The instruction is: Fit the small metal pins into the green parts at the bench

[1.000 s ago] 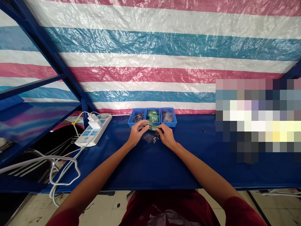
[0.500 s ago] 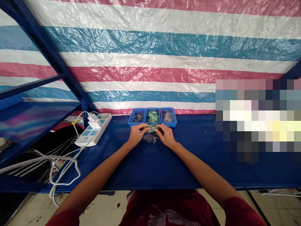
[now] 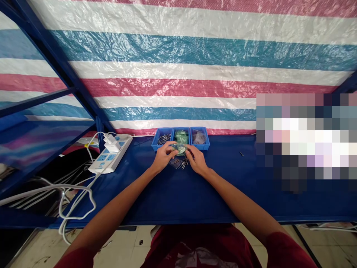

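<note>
Closest to the person, just below the fingertips on the blue table point(image 3: 184, 197), lie a small clear bag point(image 3: 175, 163) and a loose fan of thin metal pins point(image 3: 183, 164); whether the bag holds anything is too small to tell. Above them, the left hand point(image 3: 162, 158) and the right hand point(image 3: 197, 158) grasp a green packet point(image 3: 180, 150) between thumbs and fingers, one at each side. Well right of the fingers lies a single dark pin point(image 3: 241, 154).

Just beyond the fingers stand three blue bins, side by side. The left bin point(image 3: 164, 130) holds a heap of dark metal pins, the middle bin point(image 3: 175, 131) green packets, and the right bin point(image 3: 200, 147) clear plastic bags. Farthest from the fingers hangs a striped sheet point(image 3: 178, 89).
</note>
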### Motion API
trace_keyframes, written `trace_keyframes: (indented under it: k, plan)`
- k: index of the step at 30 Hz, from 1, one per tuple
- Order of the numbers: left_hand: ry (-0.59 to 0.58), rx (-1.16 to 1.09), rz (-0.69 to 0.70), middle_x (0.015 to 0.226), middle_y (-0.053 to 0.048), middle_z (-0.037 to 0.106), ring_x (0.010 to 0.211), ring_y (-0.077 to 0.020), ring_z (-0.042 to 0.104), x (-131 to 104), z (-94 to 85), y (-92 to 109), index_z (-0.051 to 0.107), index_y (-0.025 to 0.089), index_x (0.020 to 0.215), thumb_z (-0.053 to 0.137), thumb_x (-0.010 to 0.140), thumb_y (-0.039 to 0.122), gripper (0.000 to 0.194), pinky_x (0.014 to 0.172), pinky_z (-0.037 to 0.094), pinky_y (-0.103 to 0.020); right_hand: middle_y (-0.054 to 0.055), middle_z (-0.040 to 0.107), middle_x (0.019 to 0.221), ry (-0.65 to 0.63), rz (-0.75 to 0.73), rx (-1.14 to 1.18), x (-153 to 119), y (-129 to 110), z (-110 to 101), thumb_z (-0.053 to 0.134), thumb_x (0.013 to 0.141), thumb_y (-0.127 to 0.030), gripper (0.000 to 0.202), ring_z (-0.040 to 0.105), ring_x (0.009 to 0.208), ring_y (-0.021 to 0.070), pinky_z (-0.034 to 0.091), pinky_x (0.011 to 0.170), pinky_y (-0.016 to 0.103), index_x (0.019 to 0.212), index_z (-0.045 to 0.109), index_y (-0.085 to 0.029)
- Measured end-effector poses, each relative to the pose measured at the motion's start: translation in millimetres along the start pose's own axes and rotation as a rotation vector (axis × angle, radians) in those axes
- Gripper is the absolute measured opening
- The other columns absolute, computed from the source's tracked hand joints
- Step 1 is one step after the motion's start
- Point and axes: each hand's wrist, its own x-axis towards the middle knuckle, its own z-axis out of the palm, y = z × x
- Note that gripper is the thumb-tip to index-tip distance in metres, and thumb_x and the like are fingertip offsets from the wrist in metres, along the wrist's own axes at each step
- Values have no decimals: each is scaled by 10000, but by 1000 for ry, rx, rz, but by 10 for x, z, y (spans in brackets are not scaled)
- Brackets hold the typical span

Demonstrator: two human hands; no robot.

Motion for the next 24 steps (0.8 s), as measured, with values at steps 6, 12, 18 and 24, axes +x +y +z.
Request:
trace_keyframes:
  k: [6,12,18,24]
  plan:
    - [-54,-158,-10,556,69,526,445,-75,461,12,-36,78,473,172,1167,639,821,392,442,470,376,-181,98,563,1119,43,-8,31,6,11,-4,335,968,-245,422,595,797,164,510,684,295,1383,409,-241]
    - [-145,-86,8,622,26,532,511,-95,505,2,-18,23,590,163,1100,538,897,420,331,531,439,-217,108,540,1121,128,-32,-14,10,53,14,459,929,-254,190,593,769,151,517,676,289,1014,623,-209]
    - [-26,236,266,1094,-103,612,955,-202,603,11,-51,67,715,165,916,491,921,418,338,816,495,-317,54,637,858,134,-8,1,11,77,34,426,952,-259,184,618,739,163,506,704,291,966,598,-195]
    - [-14,367,370,847,-72,701,794,-191,641,-22,-15,14,698,162,850,588,876,383,249,764,503,-312,67,651,877,120,-38,-4,18,40,28,441,954,-299,207,622,754,169,509,700,288,976,618,-194]
